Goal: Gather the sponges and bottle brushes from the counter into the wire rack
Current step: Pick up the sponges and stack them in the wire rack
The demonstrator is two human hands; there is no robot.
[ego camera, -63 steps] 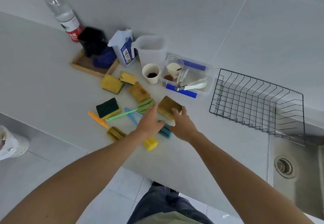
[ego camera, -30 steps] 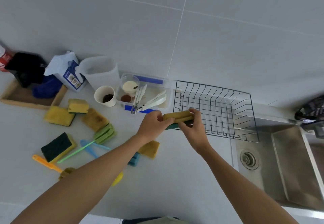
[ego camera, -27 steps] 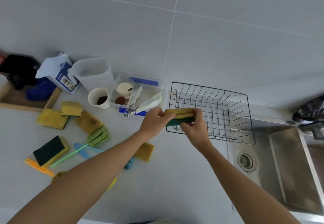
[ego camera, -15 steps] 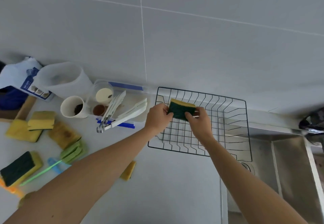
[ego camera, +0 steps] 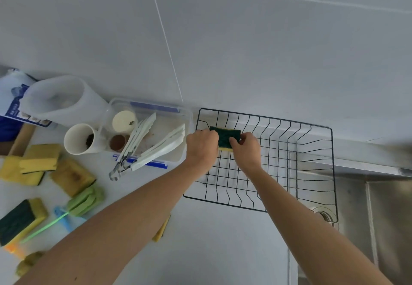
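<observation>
While arms reach forward, left hand (ego camera: 201, 145), right hand (ego camera: 245, 148) pinch sponge (ego camera: 226, 137) over wire rack (ego camera: 312, 162).

The pale counter (ego camera: 207, 251) carries a black wire rack (ego camera: 312, 168) directly under the two gripping hands. Left of the grip sit a clear plastic tray (ego camera: 178, 115), a white cup (ego camera: 79, 138) and a translucent jug (ego camera: 60, 101); further left and nearer lie loose sponges (ego camera: 71, 176).

A thin black metal wire rack (ego camera: 298, 142) is seen beside a brushed steel sink (ego camera: 388, 213); a rough dark-green scouring face is shown on the yellow foam sponge (ego camera: 225, 136).
</observation>
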